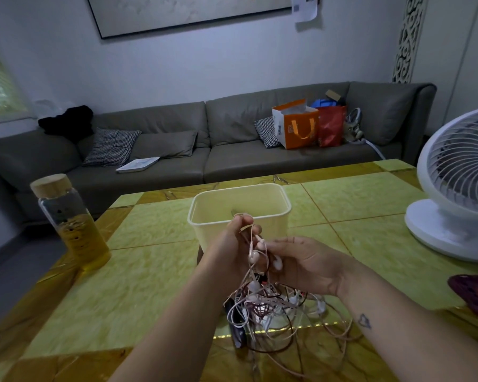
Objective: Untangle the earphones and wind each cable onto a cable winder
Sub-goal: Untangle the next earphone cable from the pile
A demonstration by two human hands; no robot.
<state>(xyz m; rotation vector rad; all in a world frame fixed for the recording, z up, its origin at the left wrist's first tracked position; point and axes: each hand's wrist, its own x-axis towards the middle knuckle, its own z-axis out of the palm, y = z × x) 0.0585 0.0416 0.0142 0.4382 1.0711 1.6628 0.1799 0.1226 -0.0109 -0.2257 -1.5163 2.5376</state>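
The left hand [232, 245] is raised above the desk [149, 271], its fingers curled round a pink cable that loops over the fingertips. The right hand [305, 263] sits just beside it, palm turned toward the left, and its fingertips pinch the same strand near a pale earbud. Both hands grip the earphones [262, 307] – a knot of pink, white and dark red cables that hangs from the fingers down to the near part of the desk, where most of the tangle lies in loose loops. Several buds show among the strands. A dark flat object [238, 333] lies under the left side of the pile; what it is cannot be told.

Just behind the hands stands an open cream box [240, 188], something small and dark at its bottom. A bottle [69, 224] with a wooden cap, partly filled with yellow liquid, stands at the left edge of the desk – well apart from the tangle. A white fan [458, 183] stands at the right edge, and a purple item [475, 293] pokes in below it. Beyond the desk, a grey sofa [177, 166] carries cushions, an orange bag [295, 128] and a red bag [331, 125].
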